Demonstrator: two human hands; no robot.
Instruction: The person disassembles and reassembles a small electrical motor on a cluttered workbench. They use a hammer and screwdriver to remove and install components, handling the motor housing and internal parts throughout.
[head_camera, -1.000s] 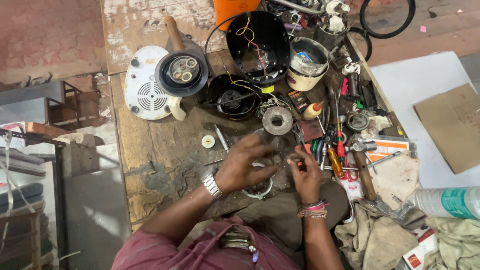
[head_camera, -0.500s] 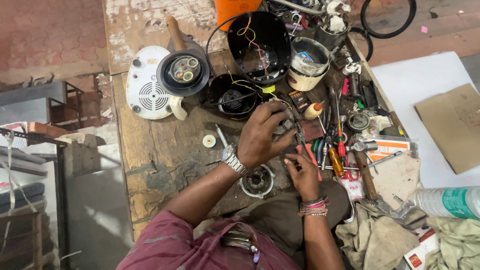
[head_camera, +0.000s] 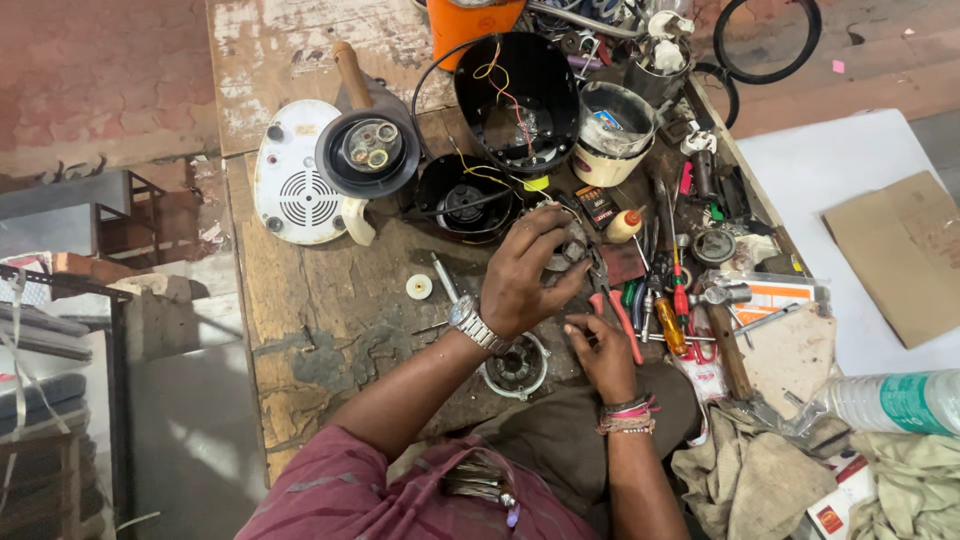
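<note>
Left hand (head_camera: 525, 272) clenched over a small motor part (head_camera: 572, 245) lifted mid-counter (head_camera: 300, 310), steadying it near the pliers (head_camera: 612, 300); right hand (head_camera: 603, 352) grasps their red handles; round housing (head_camera: 516, 366) waits at near edge.

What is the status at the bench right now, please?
Left hand closed on a small round metal part. Right hand on red-handled pliers. Screwdrivers crowd the right.
</note>
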